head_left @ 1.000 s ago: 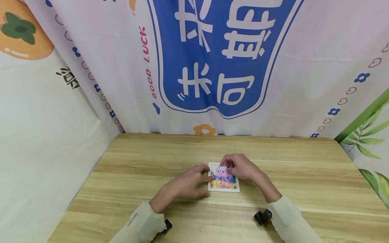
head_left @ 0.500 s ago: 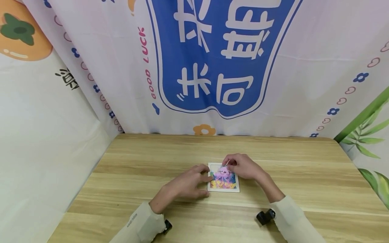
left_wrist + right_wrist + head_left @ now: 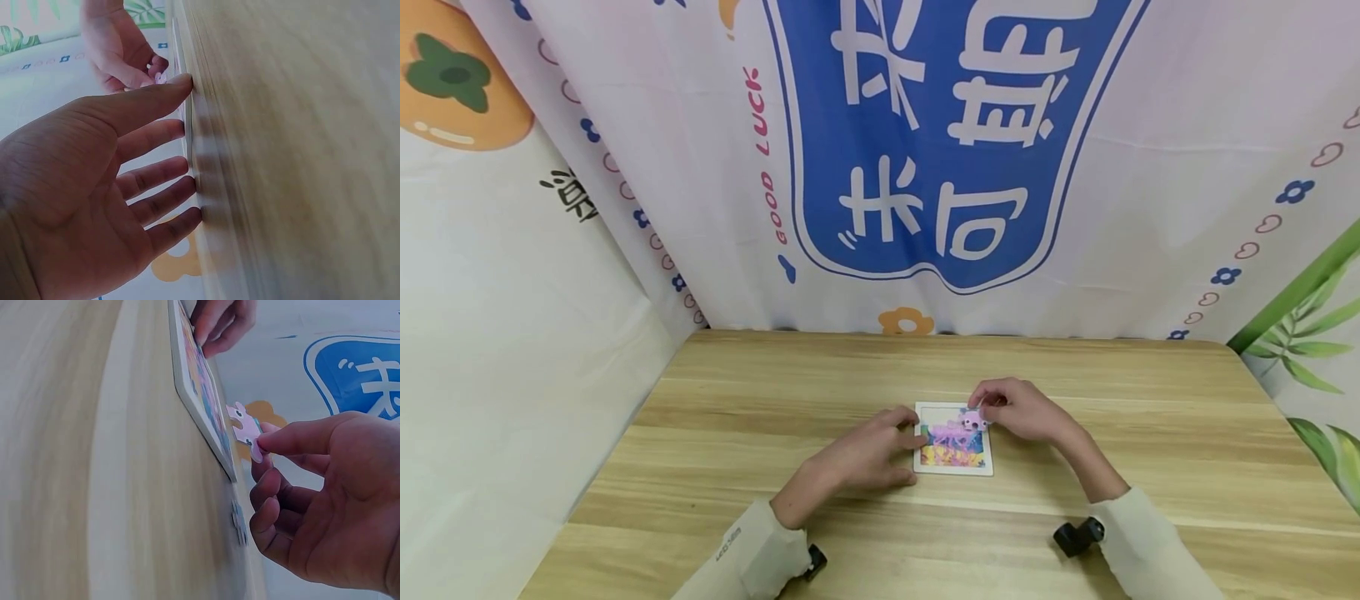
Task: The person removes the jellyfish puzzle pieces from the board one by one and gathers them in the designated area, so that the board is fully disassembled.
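A square jigsaw puzzle in a white-rimmed tray [image 3: 938, 416] lies flat on the table, showing a pink jellyfish-like picture over yellow and blue. The person's right hand [image 3: 1021, 410] pinches a pink puzzle piece [image 3: 246, 426] between thumb and forefinger; the piece has an eye printed on it and is held up above the tray's upper right corner. At the tray's left side, the left hand [image 3: 871, 450] rests with its fingers spread, fingertips [image 3: 181, 79] at the edge. The upper left of the tray shows a pale bare area.
Another loose piece [image 3: 239, 523] lies on the table beside the tray in the right wrist view. The wooden table [image 3: 760, 383] reaches back to a printed curtain [image 3: 1150, 208]. Black wrist cameras [image 3: 1078, 537] hang by both sleeves.
The right hand has moved to the right, carrying the pink piece off the picture's upper part and baring the tray there. The left hand has stayed in place.
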Available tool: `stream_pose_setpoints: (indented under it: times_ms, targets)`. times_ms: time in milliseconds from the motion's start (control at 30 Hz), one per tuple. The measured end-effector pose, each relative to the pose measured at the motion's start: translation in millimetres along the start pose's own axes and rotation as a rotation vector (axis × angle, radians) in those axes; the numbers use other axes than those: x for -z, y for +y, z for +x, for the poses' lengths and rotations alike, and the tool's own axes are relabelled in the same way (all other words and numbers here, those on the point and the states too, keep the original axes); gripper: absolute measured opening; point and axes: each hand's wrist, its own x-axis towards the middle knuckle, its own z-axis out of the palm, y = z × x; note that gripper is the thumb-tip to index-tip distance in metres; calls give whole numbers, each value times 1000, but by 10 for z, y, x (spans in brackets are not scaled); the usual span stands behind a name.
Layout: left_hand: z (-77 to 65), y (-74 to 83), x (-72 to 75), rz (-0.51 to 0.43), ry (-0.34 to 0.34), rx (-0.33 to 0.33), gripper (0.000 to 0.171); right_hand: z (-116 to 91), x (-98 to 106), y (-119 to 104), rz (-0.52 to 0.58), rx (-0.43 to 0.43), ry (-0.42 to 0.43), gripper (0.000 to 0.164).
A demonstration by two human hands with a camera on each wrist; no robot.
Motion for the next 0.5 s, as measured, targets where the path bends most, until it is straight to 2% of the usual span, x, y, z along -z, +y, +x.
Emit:
stream_pose_setpoints:
  times_ms: [300, 500]
  targets:
    - [-22, -5, 8, -1, -2, 7, 56, -117, 118, 90, 4, -16, 14, 15]
    - [-30, 7, 6, 9, -2, 5, 56, -196, 206, 186, -5, -61, 31, 15]
